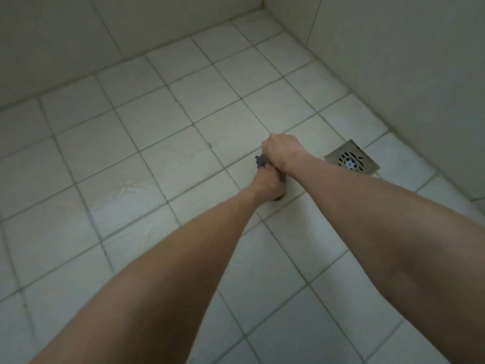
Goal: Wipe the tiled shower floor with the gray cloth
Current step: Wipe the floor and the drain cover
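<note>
Gripping wadded gray cloth (260,162) in curled left hand (266,181) and right hand (282,151) beside square metal drain (334,155); may drip onto pale tiled floor (183,106), missing drain.

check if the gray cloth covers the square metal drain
No, the left hand and right hand grip the bunched gray cloth beside the uncovered square metal drain.

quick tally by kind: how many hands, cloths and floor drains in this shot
gray cloth: 1
hands: 2, left hand and right hand, both gripping it
floor drain: 1
total: 4
</note>
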### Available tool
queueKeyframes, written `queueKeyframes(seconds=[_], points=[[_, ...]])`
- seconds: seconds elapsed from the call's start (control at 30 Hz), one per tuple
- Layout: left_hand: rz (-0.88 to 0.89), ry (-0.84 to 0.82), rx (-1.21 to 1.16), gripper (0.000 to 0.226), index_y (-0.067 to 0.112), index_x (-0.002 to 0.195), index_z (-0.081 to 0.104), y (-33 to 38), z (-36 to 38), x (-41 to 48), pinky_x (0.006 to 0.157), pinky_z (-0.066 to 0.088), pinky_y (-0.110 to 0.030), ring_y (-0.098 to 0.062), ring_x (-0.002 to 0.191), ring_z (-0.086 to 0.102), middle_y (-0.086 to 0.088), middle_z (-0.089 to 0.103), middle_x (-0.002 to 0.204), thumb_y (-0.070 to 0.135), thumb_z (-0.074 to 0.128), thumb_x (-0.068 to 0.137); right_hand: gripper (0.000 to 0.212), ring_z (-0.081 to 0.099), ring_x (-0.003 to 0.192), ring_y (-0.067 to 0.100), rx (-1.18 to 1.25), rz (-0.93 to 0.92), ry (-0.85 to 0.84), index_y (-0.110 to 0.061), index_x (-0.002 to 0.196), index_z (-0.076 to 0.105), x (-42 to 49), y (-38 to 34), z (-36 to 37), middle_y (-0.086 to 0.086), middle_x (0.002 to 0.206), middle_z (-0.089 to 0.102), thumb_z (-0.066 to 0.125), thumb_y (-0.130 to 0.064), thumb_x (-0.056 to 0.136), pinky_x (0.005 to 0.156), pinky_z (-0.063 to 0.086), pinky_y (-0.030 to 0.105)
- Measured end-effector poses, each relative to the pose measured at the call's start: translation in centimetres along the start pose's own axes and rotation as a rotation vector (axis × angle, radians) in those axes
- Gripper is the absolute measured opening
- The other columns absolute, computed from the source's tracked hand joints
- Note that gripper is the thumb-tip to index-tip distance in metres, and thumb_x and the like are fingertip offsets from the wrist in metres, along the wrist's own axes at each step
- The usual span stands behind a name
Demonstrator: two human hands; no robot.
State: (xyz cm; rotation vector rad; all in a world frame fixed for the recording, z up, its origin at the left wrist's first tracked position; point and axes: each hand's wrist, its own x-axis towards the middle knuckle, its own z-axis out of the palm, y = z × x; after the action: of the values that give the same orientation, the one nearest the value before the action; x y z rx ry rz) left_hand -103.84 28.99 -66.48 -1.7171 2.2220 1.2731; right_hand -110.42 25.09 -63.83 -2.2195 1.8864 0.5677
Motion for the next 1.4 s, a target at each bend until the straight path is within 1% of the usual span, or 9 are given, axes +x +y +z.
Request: queueKeyframes(seconds=[0.13, 0.23, 0.37, 0.6, 0.7, 0.8, 0.9, 1.1, 1.4], points=[[-0.117, 0.101, -0.245, 0.028, 0.006, 0.112, 0.060, -5.8, -7.5, -2.7, 0.083, 0.053, -0.037, -0.033, 0.105, 0.061, -0.020, 0.063, 0.112, 0.009, 0.054, 0.084, 0.036, 0.059, 0.114, 0.033, 0.153, -0.041, 0.160, -0.009, 0.123, 0.059, 1.4, -4.7, -3.6, 0.017, 0.125, 0.058, 0.055, -0.018, 0.088, 0.091, 0.048, 0.038], [-0.141, 0.261, -0.254, 0.018, 0.019, 0.070, 0.057, -10.3, -12.6, -6.2, 0.057, 0.044, -0.022, -0.022, 0.078, 0.056, -0.009, 0.059, 0.076, 0.007, 0.053, 0.082, 0.032, 0.061, 0.110, 0.033, 0.392, -0.113, 0.214, -0.014, 0.117, 0.066, 1.8, -10.2, -6.0, 0.017, 0.119, 0.062, 0.056, -0.018, 0.087, 0.089, 0.049, 0.035], [-0.278, 0.376, -0.079, 0.028, 0.021, 0.057, 0.048, -16.2, -15.4, -9.7, 0.062, 0.045, -0.027, -0.022, 0.068, 0.054, -0.008, 0.056, 0.070, 0.018, 0.056, 0.084, 0.028, 0.064, 0.103, 0.031, 0.577, -0.257, 0.095, -0.012, 0.109, 0.071, 1.6, -17.5, -8.0, 0.018, 0.111, 0.067, 0.056, -0.008, 0.086, 0.084, 0.051, 0.032], [-0.561, 0.142, 0.446, 0.027, 0.016, 0.062, 0.049, -26.9, -15.8, -17.1, 0.045, 0.034, -0.022, -0.019, 0.050, 0.045, -0.001, 0.048, 0.053, 0.033, 0.054, 0.082, 0.017, 0.055, 0.069, 0.024, 0.656, -0.565, -0.235, 0.000, 0.088, 0.067, -0.4, -29.0, -6.4, 0.016, 0.085, 0.058, 0.052, -0.006, 0.082, 0.062, 0.047, 0.028], [-0.705, -0.269, 0.404, 0.004, 0.014, 0.064, 0.050, -29.3, -15.0, -20.6, 0.051, 0.039, -0.019, -0.020, 0.052, 0.051, -0.004, 0.054, 0.059, 0.016, 0.052, 0.067, 0.005, 0.051, 0.086, 0.021, 0.546, -0.676, -0.297, -0.013, 0.087, 0.057, -1.8, -33.6, -4.2, 0.015, 0.100, 0.055, 0.052, -0.013, 0.087, 0.072, 0.038, 0.026], [-0.765, -0.485, 0.254, 0.010, 0.014, 0.064, 0.046, -29.4, -11.9, -22.6, 0.048, 0.036, -0.018, -0.017, 0.051, 0.047, -0.005, 0.050, 0.059, 0.007, 0.052, 0.068, 0.030, 0.055, 0.114, 0.028, 0.375, -0.753, -0.362, -0.009, 0.119, 0.058, -3.1, -35.3, -0.8, 0.017, 0.129, 0.055, 0.044, -0.013, 0.093, 0.091, 0.042, 0.031], [-0.752, -0.396, 0.101, 0.019, 0.011, 0.095, 0.050, -28.4, -8.9, -21.5, 0.059, 0.048, -0.024, -0.021, 0.067, 0.056, -0.014, 0.067, 0.087, 0.006, 0.060, 0.079, 0.031, 0.055, 0.114, 0.031, 0.288, -0.764, -0.387, -0.007, 0.117, 0.060, -2.3, -33.7, 0.0, 0.017, 0.125, 0.055, 0.050, -0.013, 0.088, 0.092, 0.047, 0.033], [-0.688, -0.283, -0.376, 0.053, -0.003, 0.131, 0.035, -20.6, -5.9, -15.3, 0.088, 0.056, -0.040, -0.036, 0.103, 0.066, -0.026, 0.058, 0.124, -0.002, 0.061, 0.084, 0.018, 0.062, 0.104, 0.028, -0.027, -0.752, -0.386, -0.021, 0.083, 0.065, 0.6, -25.7, -0.7, 0.010, 0.116, 0.064, 0.063, -0.005, 0.075, 0.094, 0.052, 0.043], [-0.506, -0.088, -0.519, 0.021, -0.001, 0.103, 0.054, -6.1, -0.2, -5.8, 0.076, 0.059, -0.041, -0.035, 0.097, 0.068, -0.021, 0.063, 0.111, 0.000, 0.062, 0.084, 0.026, 0.053, 0.076, 0.022, 0.002, -0.350, -0.389, -0.011, 0.056, 0.050, 1.2, -8.7, 0.3, 0.006, 0.080, 0.056, 0.056, 0.002, 0.077, 0.069, 0.042, 0.028]])
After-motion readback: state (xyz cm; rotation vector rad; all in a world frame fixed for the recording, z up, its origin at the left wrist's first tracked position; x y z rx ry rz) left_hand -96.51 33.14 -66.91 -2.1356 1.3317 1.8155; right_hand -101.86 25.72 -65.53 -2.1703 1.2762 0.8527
